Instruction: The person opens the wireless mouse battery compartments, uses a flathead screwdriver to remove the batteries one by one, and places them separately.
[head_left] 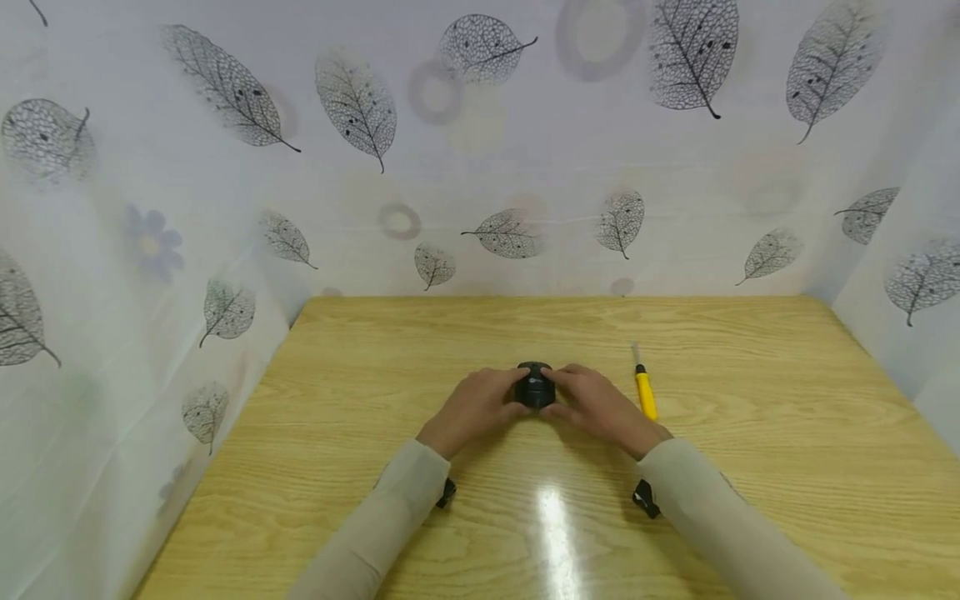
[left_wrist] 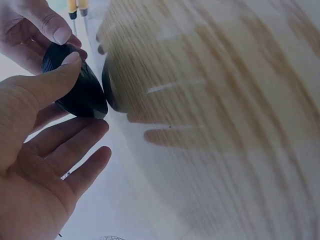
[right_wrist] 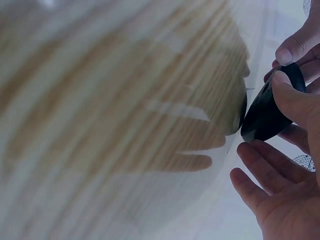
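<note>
A squat, round black object (head_left: 535,388) with a ridged band and a small pale mark stands on the wooden table, between both hands. My left hand (head_left: 480,408) holds it from the left, thumb on the near side and fingers around the far side. From the right, my right hand (head_left: 598,407) holds the same object in a mirrored grip. In the left wrist view, the black object (left_wrist: 82,92) is tilted in the frame, its lower edge at the glossy tabletop. Its exact kind cannot be told. The fingers hide parts of its sides.
A screwdriver (head_left: 646,395) with a yellow handle lies right of the right hand, its shaft pointing to the back. Leaf-patterned cloth (head_left: 510,150) hangs behind the wooden table (head_left: 375,342) and along both sides. Small black devices sit at both wrists.
</note>
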